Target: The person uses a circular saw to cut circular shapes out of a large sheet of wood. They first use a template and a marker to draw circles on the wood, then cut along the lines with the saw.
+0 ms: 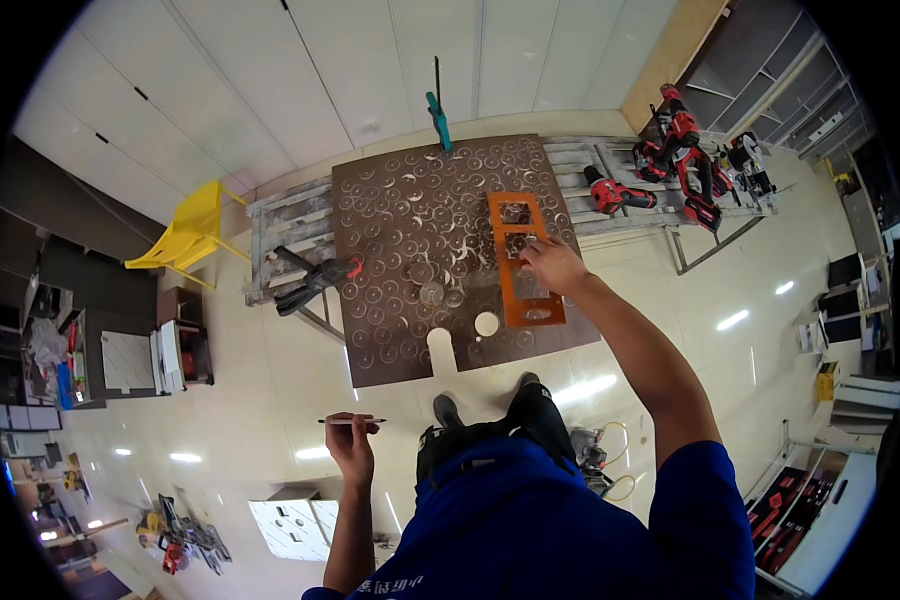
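My left hand (352,450) is raised off the board's near left side, its fingers closed round a slim pen (360,420). My right hand (553,265) reaches forward and pinches the long side of an orange template (513,285) with rectangular cutouts. That template lies on the right part of a large dark brown board (390,345), which is covered in round cut marks. A round hole and a rounded slot pierce the board near its front edge.
A black clamp (315,280) grips the board's left edge and a teal clamp (438,122) its far edge. Slatted bench boards (290,230) support it. Red cordless tools (618,192) lie on the right bench end. A yellow chair (192,230) stands left.
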Demonstrator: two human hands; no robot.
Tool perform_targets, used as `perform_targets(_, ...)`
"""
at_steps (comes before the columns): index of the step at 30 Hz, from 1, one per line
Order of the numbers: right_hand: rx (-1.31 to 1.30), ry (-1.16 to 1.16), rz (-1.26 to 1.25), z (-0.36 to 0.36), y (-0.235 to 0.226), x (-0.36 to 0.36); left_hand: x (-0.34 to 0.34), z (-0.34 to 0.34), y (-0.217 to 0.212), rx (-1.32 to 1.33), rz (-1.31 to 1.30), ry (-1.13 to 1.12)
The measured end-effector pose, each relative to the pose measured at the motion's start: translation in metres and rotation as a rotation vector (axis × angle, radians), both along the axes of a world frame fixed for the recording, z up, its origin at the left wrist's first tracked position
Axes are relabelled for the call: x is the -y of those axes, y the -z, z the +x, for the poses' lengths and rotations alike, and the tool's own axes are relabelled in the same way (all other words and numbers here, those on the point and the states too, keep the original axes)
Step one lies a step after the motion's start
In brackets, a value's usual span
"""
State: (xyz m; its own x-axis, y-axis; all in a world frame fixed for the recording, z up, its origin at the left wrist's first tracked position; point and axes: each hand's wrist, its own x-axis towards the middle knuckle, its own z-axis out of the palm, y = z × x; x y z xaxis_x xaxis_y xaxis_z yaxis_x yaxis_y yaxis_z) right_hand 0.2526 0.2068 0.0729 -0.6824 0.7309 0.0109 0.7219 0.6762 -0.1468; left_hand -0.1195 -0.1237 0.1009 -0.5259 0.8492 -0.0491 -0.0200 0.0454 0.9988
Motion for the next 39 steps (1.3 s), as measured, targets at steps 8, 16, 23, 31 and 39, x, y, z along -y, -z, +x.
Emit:
perform_targets(8, 0.072, -0.105, 0.053, 0.024, 0.027, -0.069, -0.08, 0.05, -0.007, -0.012, -0.059, 0.029)
perform_targets(16, -1.049, 0.288, -0.248, 0.11, 0.004, -0.031, -0.192, 0.178, -0.026, 0.004, -0.422, 0.131)
perform_targets(23, -1.448, 0.846, -0.675, 0.29, 0.093, -0.015, -0.357, 0.295, -0.005, -0.425, -0.437, 0.612)
perform_targets(31, -0.856, 0.595, -0.066, 0.356, -0.011, -0.125, -0.467, 0.399, 0.039, -1.128, -0.524, 0.867)
perform_targets(39, -0.928, 0.983, 0.137, 0.484, 0.015, -0.219, -0.508, 0.409, 0.088, -1.278, -0.503, 0.835)
